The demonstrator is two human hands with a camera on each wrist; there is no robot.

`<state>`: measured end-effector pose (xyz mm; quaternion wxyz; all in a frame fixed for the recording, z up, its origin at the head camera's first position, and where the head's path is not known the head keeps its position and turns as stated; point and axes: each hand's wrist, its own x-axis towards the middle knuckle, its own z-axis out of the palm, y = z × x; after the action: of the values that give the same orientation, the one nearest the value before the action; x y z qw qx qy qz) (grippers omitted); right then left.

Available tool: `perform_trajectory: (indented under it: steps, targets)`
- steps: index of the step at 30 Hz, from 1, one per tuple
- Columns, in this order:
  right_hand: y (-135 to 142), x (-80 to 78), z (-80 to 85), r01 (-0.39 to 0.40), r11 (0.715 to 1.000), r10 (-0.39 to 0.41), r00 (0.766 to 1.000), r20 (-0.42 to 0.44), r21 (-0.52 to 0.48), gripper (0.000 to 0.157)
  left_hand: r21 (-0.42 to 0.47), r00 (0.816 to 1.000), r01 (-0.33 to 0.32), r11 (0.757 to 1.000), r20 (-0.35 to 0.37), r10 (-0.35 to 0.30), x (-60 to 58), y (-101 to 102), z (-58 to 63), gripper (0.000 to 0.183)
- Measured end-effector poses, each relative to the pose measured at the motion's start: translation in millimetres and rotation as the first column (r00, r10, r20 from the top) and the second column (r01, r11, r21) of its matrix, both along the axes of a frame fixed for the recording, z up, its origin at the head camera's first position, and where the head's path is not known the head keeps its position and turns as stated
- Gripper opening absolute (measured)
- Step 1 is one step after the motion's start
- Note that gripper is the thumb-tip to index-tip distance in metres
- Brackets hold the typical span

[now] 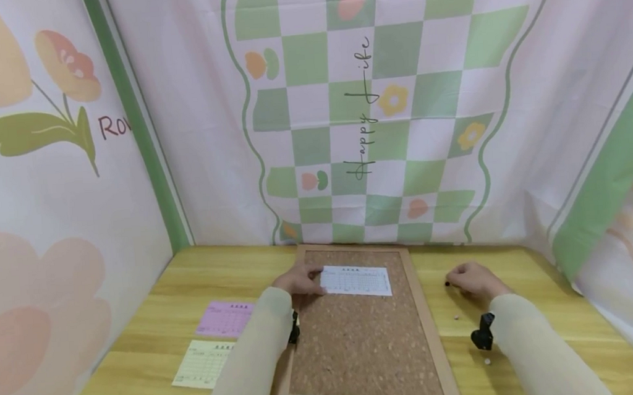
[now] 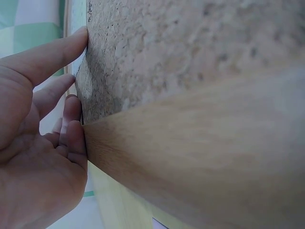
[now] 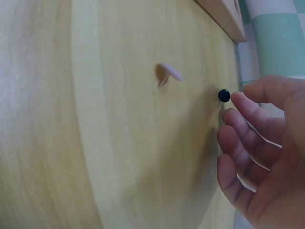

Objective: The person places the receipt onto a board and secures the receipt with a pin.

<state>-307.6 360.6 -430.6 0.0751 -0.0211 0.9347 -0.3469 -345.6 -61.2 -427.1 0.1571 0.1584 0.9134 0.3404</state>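
Observation:
A white printed slip (image 1: 356, 280) lies on the upper part of a wood-framed cork board (image 1: 364, 349). My left hand (image 1: 299, 280) rests at the slip's left edge, its thumb and forefinger spread and touching it. In the left wrist view that hand (image 2: 45, 109) has its lower fingers bent against the frame's edge. Right of the board, my right hand (image 1: 475, 280) pinches a black-headed thumbtack (image 3: 224, 95) at the tips of thumb and forefinger, just over the table. A pale thumbtack (image 3: 170, 72) lies on the table close by.
Left of the board lie a pink slip (image 1: 222, 318) and a pale yellow slip (image 1: 195, 364), partly covered by the left sleeve. Another pale thumbtack (image 1: 487, 361) lies near the right wrist. A checked curtain (image 1: 369, 156) hangs behind the wooden table (image 1: 145, 360).

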Motion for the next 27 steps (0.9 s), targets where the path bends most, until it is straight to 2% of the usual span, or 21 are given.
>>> perform_trajectory:
  steps: [10,22,27]
  targets:
    - [4.3,-3.5,-8.1,0.006,1.000,-0.006,1.000,0.007,0.011,0.029,0.020,1.000,0.007,1.000,-0.004,-0.007,-5.2,-0.7,-6.4,0.067]
    - [2.8,-3.1,-8.7,0.018,0.996,-0.015,0.999,-0.032,0.091,0.028,0.016,1.000,0.018,1.000,-0.011,-0.018,-5.3,-1.3,-7.0,0.068]
    - [2.4,-2.5,-10.3,0.020,0.996,-0.017,0.999,-0.034,0.092,0.026,0.018,1.000,0.018,1.000,-0.007,-0.018,-5.2,-2.3,-7.0,0.068]
